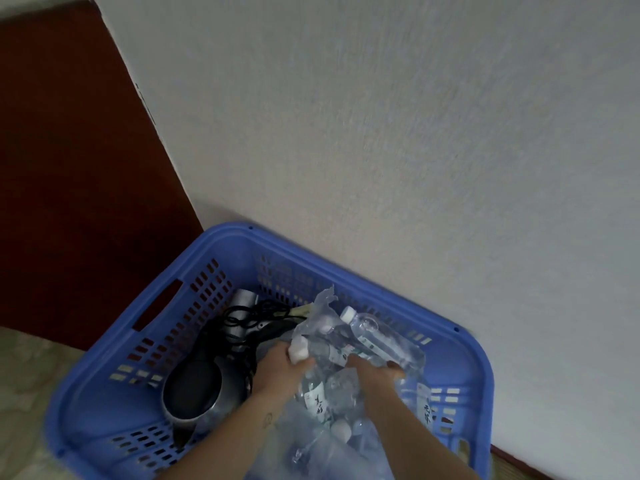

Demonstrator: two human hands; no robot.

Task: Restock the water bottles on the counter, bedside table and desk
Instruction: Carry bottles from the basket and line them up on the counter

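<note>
Inside the blue basket (346, 268) pushed against the wall (381, 133), left hand (282, 367) grips a bottle (313, 386); right hand (375, 370) clutches the plastic wrap (323, 303), a hairdryer (197, 382) crowding the left side.

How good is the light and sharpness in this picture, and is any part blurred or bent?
Head view: dim, bluish light; the hands, left and right, and the wrapped water bottles are softly blurred; the blue basket rim bows from the wide lens.
</note>
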